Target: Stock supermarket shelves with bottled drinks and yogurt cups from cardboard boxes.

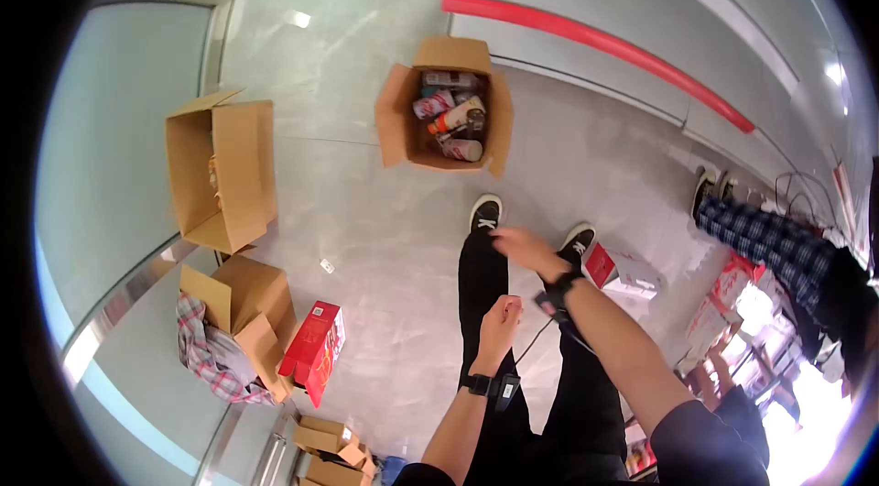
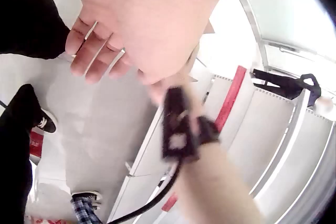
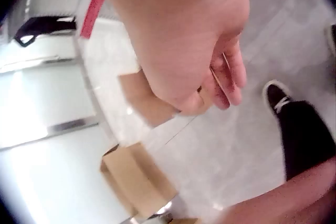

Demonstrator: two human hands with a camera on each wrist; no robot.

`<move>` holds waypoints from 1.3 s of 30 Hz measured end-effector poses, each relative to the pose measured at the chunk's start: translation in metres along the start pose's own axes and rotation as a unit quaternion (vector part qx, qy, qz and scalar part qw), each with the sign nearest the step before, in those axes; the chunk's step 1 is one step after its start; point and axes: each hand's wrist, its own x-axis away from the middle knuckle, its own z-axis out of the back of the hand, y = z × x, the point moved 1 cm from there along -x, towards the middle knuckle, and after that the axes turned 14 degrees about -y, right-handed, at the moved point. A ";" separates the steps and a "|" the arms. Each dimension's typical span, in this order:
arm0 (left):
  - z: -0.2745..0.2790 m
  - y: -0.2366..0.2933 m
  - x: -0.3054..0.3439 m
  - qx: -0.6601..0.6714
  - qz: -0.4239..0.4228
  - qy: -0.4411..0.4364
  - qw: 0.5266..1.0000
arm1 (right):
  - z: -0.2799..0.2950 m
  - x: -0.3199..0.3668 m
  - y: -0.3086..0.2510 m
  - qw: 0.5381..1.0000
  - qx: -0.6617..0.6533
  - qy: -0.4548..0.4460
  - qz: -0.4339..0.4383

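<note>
My left hand [image 1: 499, 330] hangs over my legs in the head view, its fingers loosely bent and nothing between them. Just ahead and to the right is my right hand [image 1: 526, 250], blurred, near my shoes and holding nothing. The left wrist view shows the relaxed fingers [image 2: 97, 58] of the left hand, with the right forearm [image 2: 210, 182] close by. Loosely bent fingers of the right hand [image 3: 194, 50] appear in the right wrist view. Beyond my feet stands an open cardboard box [image 1: 396, 115] with several bottles and cans [image 1: 461, 150] inside.
At the left, another open box [image 1: 247, 174] lies near the glass wall. Below it sit a box with a plaid cloth [image 1: 197, 335] and a red carton [image 1: 316, 349]. A white-and-red carton [image 1: 632, 275] is by my right shoe. Someone in plaid trousers [image 1: 769, 234] is at the right.
</note>
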 end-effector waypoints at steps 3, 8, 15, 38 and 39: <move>0.017 0.051 0.007 0.011 -0.020 0.025 0.999 | 0.015 0.082 0.126 0.964 0.093 0.172 -0.179; 0.058 0.092 0.009 0.032 -0.028 0.080 0.996 | 0.043 0.277 0.198 0.892 -0.230 0.274 -0.276; 0.109 0.118 -0.108 -0.018 -0.072 0.114 0.991 | 0.008 0.431 0.135 0.889 -0.187 0.240 -0.343; 0.169 0.027 -0.466 -0.338 -0.019 0.195 0.921 | 0.089 0.282 0.187 0.834 -0.256 0.328 -0.362; 0.171 0.027 -0.461 -0.338 -0.019 0.196 0.920 | 0.085 0.286 0.193 0.794 -0.303 0.347 -0.396</move>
